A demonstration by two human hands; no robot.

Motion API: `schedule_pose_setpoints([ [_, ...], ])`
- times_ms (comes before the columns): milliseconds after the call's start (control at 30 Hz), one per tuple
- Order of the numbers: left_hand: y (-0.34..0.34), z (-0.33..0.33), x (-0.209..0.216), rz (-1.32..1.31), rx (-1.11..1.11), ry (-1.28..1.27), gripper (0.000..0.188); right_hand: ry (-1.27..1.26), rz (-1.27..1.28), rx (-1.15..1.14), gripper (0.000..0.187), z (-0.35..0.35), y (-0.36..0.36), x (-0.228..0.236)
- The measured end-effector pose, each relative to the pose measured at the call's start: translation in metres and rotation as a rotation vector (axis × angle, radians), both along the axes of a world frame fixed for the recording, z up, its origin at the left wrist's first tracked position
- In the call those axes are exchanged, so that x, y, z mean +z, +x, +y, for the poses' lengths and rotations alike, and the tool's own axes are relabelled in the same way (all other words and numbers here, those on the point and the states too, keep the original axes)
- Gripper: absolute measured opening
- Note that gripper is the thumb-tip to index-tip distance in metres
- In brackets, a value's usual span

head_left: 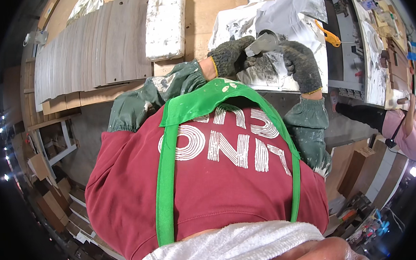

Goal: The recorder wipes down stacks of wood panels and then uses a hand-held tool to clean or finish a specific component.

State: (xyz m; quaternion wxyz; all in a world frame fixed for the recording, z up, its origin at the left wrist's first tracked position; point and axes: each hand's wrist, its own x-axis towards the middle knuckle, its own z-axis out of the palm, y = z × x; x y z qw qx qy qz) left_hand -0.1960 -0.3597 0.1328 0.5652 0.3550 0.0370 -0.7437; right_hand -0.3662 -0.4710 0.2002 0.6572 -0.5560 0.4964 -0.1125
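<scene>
A grey flat-bladed scraper (262, 44) spans the gap between my two hands above the smeared white sheet. My right hand (302, 66), in a dark knitted glove, is curled closed at the scraper's right end; the handle is hidden. Gloved the same way, my left hand (231, 57) has its fingers bent in at the blade's left end. Whether it grips the blade or some other small thing cannot be made out. Beneath and around the hands, the white sheet (314, 54) is crumpled and stained with dark grey smears. A dark rounded shape behind the blade is partly covered.
Left of my hands stands a white, dark-smudged block (165, 26) beside a row of overlapping grey wood-grain boards (95, 46). A yellow-orange cutter (330, 35) lies at the sheet's right edge. At the far right, another person (403, 127) stands by a cluttered bench (370, 41).
</scene>
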Motion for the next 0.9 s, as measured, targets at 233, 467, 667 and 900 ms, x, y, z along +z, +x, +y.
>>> schedule_pose_setpoints([
  [233, 0.012, -0.001, -0.032, -0.114, -0.059, -0.025, 0.022, -0.084, -0.087, -0.012, 0.018, -0.013, -0.004, -0.005],
  [467, 0.011, 0.005, -0.004, -0.122, 0.005, -0.119, 0.025, -0.211, -0.048, 0.029, 0.015, -0.014, -0.003, 0.004],
  [667, 0.010, 0.000, -0.014, -0.264, -0.002, -0.097, 0.025, -0.314, 0.018, 0.170, 0.015, -0.008, 0.003, 0.006],
  [900, 0.008, 0.000, -0.011, -0.121, 0.078, -0.057, 0.027, -0.331, -0.013, 0.287, 0.015, -0.005, 0.005, 0.003],
])
